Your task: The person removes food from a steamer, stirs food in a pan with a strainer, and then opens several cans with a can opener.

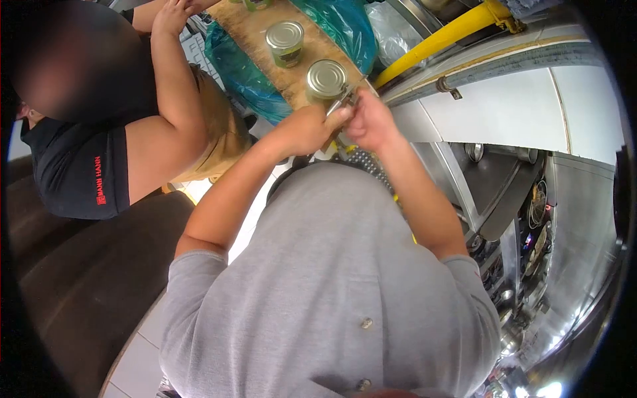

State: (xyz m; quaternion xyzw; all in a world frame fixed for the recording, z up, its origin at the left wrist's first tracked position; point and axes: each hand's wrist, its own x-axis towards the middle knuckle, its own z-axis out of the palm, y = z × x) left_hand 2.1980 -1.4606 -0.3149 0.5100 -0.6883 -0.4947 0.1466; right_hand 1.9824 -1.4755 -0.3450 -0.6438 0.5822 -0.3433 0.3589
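Observation:
A closed tin can (326, 79) with a ridged silver lid stands at the near end of a wooden board. At the right edge of its rim is a metal can opener (340, 101). My left hand (310, 130) is closed round the opener's handles. On the opener's right side, my right hand (371, 121) has its fingers curled at the turning key; part of the grip is hidden. Another tin can (285, 44) with a green label stands upright just beyond, its lid in place.
The wooden board (249, 33) carries more cans at its far end. Teal plastic bags (232, 66) lie beside it. A yellow pipe (438, 41) runs along the right. At left, a person in a black shirt (79, 166) stands close by.

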